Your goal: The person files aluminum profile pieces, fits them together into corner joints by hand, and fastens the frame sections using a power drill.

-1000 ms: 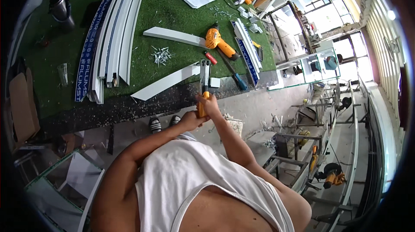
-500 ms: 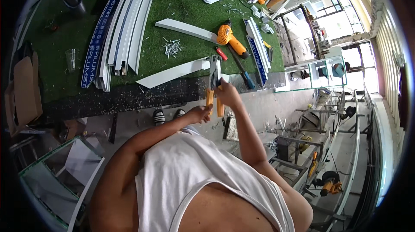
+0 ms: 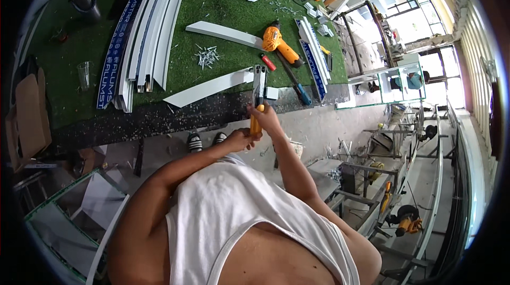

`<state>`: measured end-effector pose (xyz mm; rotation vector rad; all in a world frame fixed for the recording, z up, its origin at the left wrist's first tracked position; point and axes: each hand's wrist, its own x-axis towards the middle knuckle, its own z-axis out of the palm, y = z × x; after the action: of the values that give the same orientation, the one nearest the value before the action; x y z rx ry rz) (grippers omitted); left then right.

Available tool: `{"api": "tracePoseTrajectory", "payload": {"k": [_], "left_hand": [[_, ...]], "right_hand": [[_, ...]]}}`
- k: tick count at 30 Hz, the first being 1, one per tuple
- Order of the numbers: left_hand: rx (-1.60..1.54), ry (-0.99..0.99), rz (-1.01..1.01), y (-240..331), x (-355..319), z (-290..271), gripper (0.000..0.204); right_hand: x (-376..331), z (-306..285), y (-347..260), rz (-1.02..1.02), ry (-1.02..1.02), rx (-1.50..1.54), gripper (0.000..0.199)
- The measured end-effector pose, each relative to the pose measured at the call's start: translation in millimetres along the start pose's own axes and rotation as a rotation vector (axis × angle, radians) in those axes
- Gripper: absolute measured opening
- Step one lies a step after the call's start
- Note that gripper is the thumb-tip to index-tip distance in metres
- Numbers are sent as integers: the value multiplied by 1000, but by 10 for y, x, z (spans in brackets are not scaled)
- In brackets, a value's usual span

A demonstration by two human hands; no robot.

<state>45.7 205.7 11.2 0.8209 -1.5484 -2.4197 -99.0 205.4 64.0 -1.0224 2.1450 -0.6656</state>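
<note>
A hand riveter point(image 3: 260, 86) with orange handles stands out over the table's near edge, its metal head against the right end of a white aluminium profile point(image 3: 210, 88). My left hand point(image 3: 243, 140) is closed around the lower end of the handles. Higher up, my right hand point(image 3: 266, 117) is wrapped round them, and the handles are squeezed together. Whether a rivet sits in the nose is too small to tell. A small white block point(image 3: 271, 93) lies just right of the tool's head. Loose rivets point(image 3: 207, 56) form a pile beyond the profile.
On the green-topped table point(image 3: 143, 112) lie an orange drill point(image 3: 281, 45), a second white profile point(image 3: 228, 33), a blue-handled screwdriver point(image 3: 303, 94) and a red cylinder point(image 3: 269, 62). Long profiles point(image 3: 151, 35) are stacked at left. Metal framing point(image 3: 372, 194) stands on the floor at right.
The riveter's spread handles have come together. My right hand has moved left and slightly down, onto both handles, while my left hand has shifted slightly left.
</note>
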Motion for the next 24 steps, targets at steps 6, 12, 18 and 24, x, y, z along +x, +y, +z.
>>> {"api": "tracePoseTrajectory", "payload": {"k": [6, 12, 18, 24], "left_hand": [[34, 76, -20, -603, 238, -177, 50], [-124, 13, -105, -21, 19, -62, 50], [106, 43, -79, -187, -8, -76, 52], [275, 85, -3, -63, -20, -107, 53]], "right_hand": [[-38, -945, -939, -5, -286, -360, 27], [-87, -47, -240, -434, 316, -538, 31], [-38, 248, 81, 57, -53, 445, 36], [62, 224, 179, 124, -114, 417, 36]]}}
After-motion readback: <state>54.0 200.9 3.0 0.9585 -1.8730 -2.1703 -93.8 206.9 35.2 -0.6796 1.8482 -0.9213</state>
